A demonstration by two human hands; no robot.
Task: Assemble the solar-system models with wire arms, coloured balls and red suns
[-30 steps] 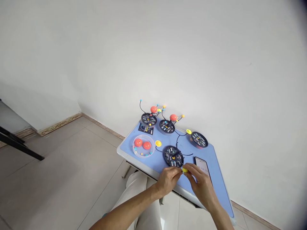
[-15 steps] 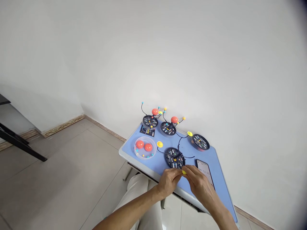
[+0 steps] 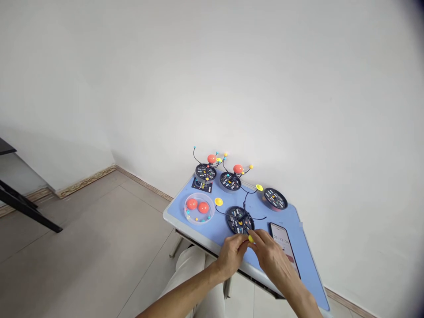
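Observation:
At the table's front edge, my right hand (image 3: 270, 252) pinches a small yellow ball (image 3: 251, 239). Closed fingers of my left hand (image 3: 231, 254) meet it from the other side; what they grip is hidden. Just beyond the hands lies a round black base (image 3: 236, 219) printed with planet pictures, part of a solar system model. Thin curved black arms spread from its middle. One arm on the left ends in a yellow ringed planet (image 3: 218, 202), while an arm on the right has a bare tip.
A clear round tray (image 3: 212, 216) holds two orange-red balls and several small beads. Two models with orange balls, one left (image 3: 206, 173) and one middle (image 3: 231, 181), stand along the back. Another round case (image 3: 274, 198) and a phone (image 3: 281, 238) showing a timer are on the right.
Both hands stay together around the yellow ball, with only a slight shift of the fingers. The whole view has moved a little, and the phone's timer has advanced a second.

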